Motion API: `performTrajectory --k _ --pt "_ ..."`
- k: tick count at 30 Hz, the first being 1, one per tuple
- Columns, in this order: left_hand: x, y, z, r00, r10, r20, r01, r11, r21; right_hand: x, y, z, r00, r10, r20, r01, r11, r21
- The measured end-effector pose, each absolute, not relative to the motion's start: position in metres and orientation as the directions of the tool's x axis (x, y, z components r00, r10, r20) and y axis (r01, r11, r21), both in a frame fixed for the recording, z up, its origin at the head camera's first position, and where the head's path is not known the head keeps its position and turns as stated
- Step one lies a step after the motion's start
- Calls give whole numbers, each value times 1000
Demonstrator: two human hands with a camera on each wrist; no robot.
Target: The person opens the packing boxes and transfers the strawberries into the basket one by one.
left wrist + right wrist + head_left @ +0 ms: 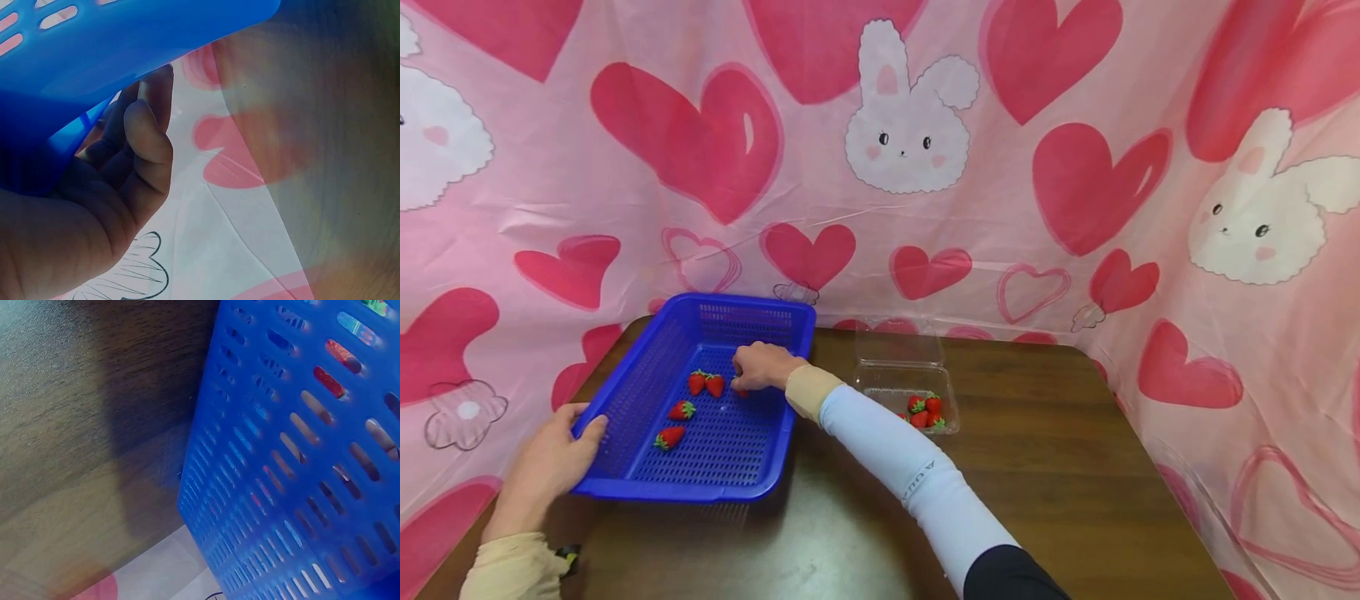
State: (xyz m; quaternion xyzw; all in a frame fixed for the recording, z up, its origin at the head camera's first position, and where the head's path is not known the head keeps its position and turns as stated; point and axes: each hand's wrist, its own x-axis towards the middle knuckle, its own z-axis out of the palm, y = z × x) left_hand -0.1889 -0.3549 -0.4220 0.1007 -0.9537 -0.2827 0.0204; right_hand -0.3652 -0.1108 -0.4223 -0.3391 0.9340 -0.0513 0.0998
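My left hand (553, 454) grips the left rim of a blue plastic basket (625, 487), which is slotted all over. In the left wrist view, that hand's curled fingers (150, 137) wrap the basket's edge. Several strawberries (682, 410) with green leaves lie on the basket floor. Over the basket's right side, my right hand (765, 367) reaches in and pinches a strawberry (741, 392), mostly covered by the fingers. From the right wrist, the basket wall (250, 456) stands in front of the hand; bits of red and skin show through its slots.
To the right of the basket, a clear plastic clamshell box (951, 400) stands with its lid (898, 346) raised, several strawberries (925, 411) inside. Both rest on a brown wooden table (1037, 467). A pink cloth (1000, 217) with hearts and rabbits hangs behind and beside it.
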Motion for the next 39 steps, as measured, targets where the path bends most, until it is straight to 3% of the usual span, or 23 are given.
performTrajectory --k 15,20,28,39 --pt "-187 -350 -417 -979 -196 -47 -189 814 549 -365 -106 -423 -761 -629 -156 -619 777 -115" --pt "-188 -350 -418 -981 -195 -11 -169 821 546 -364 -104 -418 -758 -651 -36 -639 753 -157" --pt "-185 -354 -424 -981 -188 37 -135 816 562 -355 -84 -395 -654 -734 183 -743 578 -339" --pt "-180 -353 -427 -983 -178 36 -128 819 560 -350 -29 -371 -606 -707 364 -793 500 -347"
